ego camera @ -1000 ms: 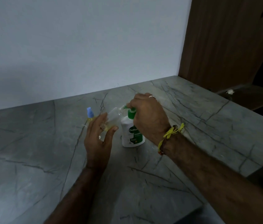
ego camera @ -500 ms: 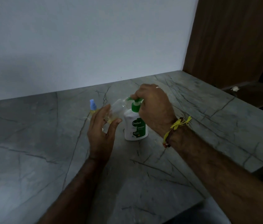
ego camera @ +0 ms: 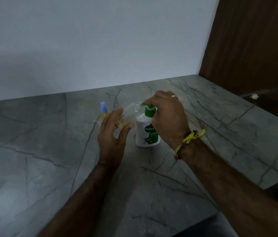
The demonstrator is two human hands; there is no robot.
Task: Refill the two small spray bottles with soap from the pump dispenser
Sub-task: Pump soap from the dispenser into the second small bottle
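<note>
A white soap dispenser (ego camera: 146, 134) with a green pump head (ego camera: 149, 111) stands upright on the grey marble counter (ego camera: 49, 159). My right hand (ego camera: 167, 117) rests over the pump head, fingers curled round it. My left hand (ego camera: 113, 135) holds a small clear bottle (ego camera: 131, 111), tilted, with its open mouth at the pump's green nozzle; some yellow liquid sits at its lower end. A second small bottle (ego camera: 103, 112) with a blue spray cap and yellow liquid stands upright just behind my left hand.
A white wall rises behind the counter. A brown wooden panel (ego camera: 254, 40) stands at the right, with a lower dark shelf holding a small white scrap (ego camera: 254, 96). The counter's front edge runs across the lower right.
Both hands, the clear bottle and the dispenser keep the same pose; the view has shifted slightly. The pump head looks a little higher above the collar than a second ago.
</note>
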